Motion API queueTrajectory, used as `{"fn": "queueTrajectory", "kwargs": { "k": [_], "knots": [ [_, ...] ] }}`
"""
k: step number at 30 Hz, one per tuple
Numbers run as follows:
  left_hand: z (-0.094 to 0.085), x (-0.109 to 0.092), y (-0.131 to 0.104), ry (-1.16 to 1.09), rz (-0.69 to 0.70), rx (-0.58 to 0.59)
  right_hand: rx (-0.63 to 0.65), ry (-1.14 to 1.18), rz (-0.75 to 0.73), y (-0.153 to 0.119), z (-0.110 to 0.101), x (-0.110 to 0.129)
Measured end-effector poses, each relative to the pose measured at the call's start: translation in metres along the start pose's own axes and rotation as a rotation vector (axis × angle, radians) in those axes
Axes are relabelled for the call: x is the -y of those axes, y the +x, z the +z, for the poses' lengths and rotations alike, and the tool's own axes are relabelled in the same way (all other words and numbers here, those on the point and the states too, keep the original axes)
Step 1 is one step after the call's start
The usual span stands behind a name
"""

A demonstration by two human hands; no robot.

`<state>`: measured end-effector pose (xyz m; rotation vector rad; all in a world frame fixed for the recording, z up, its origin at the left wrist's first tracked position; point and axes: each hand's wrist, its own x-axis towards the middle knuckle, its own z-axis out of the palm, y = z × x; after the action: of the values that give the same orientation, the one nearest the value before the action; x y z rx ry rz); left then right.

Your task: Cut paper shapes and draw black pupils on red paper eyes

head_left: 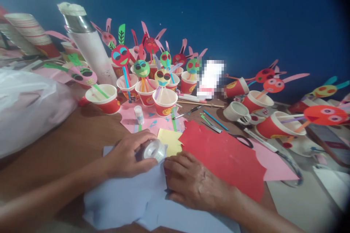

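Note:
My left hand (131, 154) is closed round a roll of clear tape (154, 150), thumb below and fingers above it. My right hand (186, 182) has its fingers curled at the tape's right side; what its fingertips hold, if anything, is hidden. Under both hands lies cut light-blue paper (123, 202). A yellow sheet (168, 142) shows just beyond the tape, and a large red sheet (224, 156) with cut edges lies to the right, over pink paper (279, 158).
Red-and-white paper cups (165, 102) with paper faces stand at the back. A white bottle (91, 52) and a plastic bag (30, 109) are left. Scissors (242, 140), a mug (236, 112), pens and a small glue bottle (139, 115) lie or stand beyond the hands.

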<state>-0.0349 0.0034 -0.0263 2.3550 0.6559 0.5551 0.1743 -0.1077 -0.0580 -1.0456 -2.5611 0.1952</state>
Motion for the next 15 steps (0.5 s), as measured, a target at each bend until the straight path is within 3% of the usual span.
{"fn": "queueTrajectory", "kwargs": {
  "k": [5,8,10,15],
  "knots": [
    [0.009,0.009,-0.009,0.106,0.057,-0.096,-0.080,0.021,-0.005,-0.002,-0.015,-0.009],
    [0.002,0.023,-0.016,0.210,0.107,-0.165,-0.253,-0.086,0.182,-0.011,-0.036,-0.034],
    [-0.006,0.033,-0.021,0.246,0.110,-0.203,-0.320,-0.208,0.461,-0.020,-0.046,-0.056],
    [-0.027,0.060,-0.034,0.341,0.165,-0.217,-0.286,-0.313,0.647,-0.035,-0.046,-0.093]
  ]
}}
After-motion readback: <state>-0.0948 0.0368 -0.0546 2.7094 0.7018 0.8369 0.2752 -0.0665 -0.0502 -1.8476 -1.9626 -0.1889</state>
